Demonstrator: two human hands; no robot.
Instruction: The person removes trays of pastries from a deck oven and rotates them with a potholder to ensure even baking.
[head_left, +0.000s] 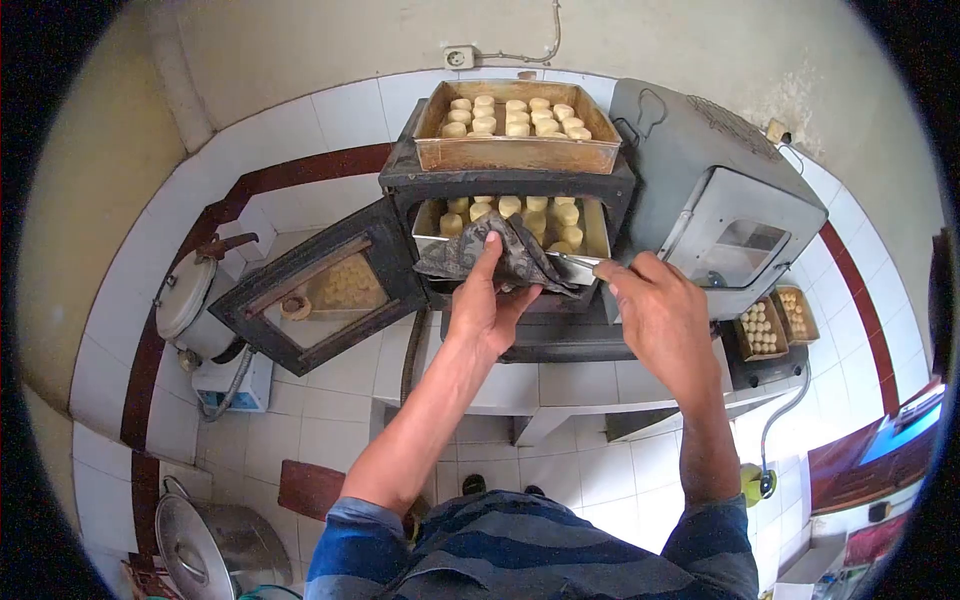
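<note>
My left hand (485, 308) grips a dark patterned cloth (470, 250), thumb on top, against the front of a metal baking tray (597, 228). Pale round dough pieces (510, 207) stand in rows in this tray, which sits in the mouth of a dark oven (400, 180). At the tray's front right corner, my right hand (665, 310) is closed around a thin metal tool (572, 262); its exact kind I cannot tell. The cloth hides much of the tray's front wall.
The oven's glazed door (310, 285) hangs open at left. A second tray (515, 153) of dough pieces rests on top. A grey metal oven (725, 190) stands at right, with small filled trays (762, 330) beyond it. Pots (215, 545) stand at left.
</note>
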